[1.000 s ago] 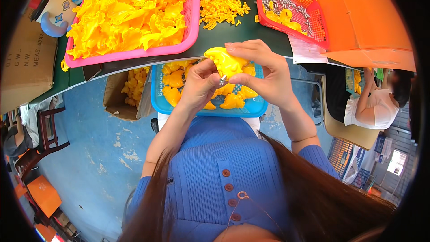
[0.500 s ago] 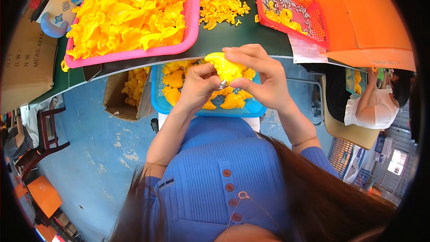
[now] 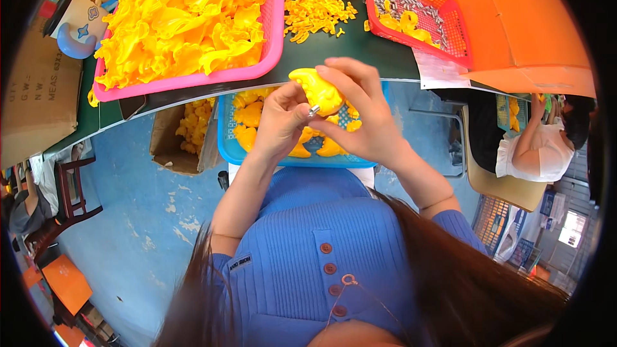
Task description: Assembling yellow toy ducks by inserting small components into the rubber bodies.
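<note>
A glossy yellow moulded plastic piece (image 3: 316, 88) with a bumpy surface is held up between my two hands, just past the table edge. My right hand (image 3: 373, 119) grips it from the right, with fingers curled over the top and thumb below. A small silver metal pin (image 3: 313, 110) shows at the piece's lower left side. My left hand (image 3: 281, 122) pinches there, its thumb against the pin; its fingertips are partly hidden behind the piece. Beneath my hands, on my lap, is a blue plastic basket (image 3: 295, 159) with several yellow pieces.
A pink tray (image 3: 193, 83) heaped with yellow parts stands on the green table (image 3: 360, 51). Yellow scraps (image 3: 315, 16) lie beside it. A red basket (image 3: 459, 51) holds metal pins and yellow parts. A cardboard box (image 3: 170, 138) stands below left. Another person (image 3: 533, 148) sits at right.
The yellow piece has tilted and shifted slightly left in my hands. My right fingers have lifted and moved round it, and its thumb has dropped lower. My left hand has barely moved.
</note>
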`<move>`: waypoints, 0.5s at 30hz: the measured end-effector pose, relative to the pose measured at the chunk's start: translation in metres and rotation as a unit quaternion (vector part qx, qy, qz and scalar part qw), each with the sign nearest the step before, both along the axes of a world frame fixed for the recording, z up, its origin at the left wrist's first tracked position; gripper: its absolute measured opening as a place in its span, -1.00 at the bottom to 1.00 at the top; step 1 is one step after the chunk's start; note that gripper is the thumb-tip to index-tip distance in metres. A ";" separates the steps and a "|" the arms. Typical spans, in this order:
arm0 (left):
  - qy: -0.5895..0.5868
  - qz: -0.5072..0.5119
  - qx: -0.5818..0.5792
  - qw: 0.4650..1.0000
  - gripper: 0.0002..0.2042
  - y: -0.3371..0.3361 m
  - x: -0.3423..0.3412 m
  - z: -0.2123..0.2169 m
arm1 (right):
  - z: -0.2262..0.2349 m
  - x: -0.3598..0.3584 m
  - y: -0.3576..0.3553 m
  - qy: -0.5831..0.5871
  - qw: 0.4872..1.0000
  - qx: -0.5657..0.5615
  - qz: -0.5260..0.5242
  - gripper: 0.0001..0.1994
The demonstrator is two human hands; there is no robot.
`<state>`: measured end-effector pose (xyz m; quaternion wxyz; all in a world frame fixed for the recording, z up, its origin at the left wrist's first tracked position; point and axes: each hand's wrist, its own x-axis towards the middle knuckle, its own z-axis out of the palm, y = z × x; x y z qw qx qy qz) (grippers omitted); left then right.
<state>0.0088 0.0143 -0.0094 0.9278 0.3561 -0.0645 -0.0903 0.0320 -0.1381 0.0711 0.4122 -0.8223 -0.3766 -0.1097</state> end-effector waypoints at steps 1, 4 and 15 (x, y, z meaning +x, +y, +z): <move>0.000 -0.001 0.000 1.000 -0.52 -0.001 0.000 0.001 | -0.001 0.001 0.002 -0.030 0.999 -0.007 -0.029 -0.37; 0.032 -0.015 -0.012 0.999 -0.43 -0.004 0.003 0.003 | -0.007 0.003 0.002 -0.024 0.999 -0.001 -0.026 -0.37; -0.137 0.093 0.048 0.985 -0.50 0.011 0.011 0.007 | 0.000 0.004 -0.008 0.037 0.998 0.034 0.041 -0.43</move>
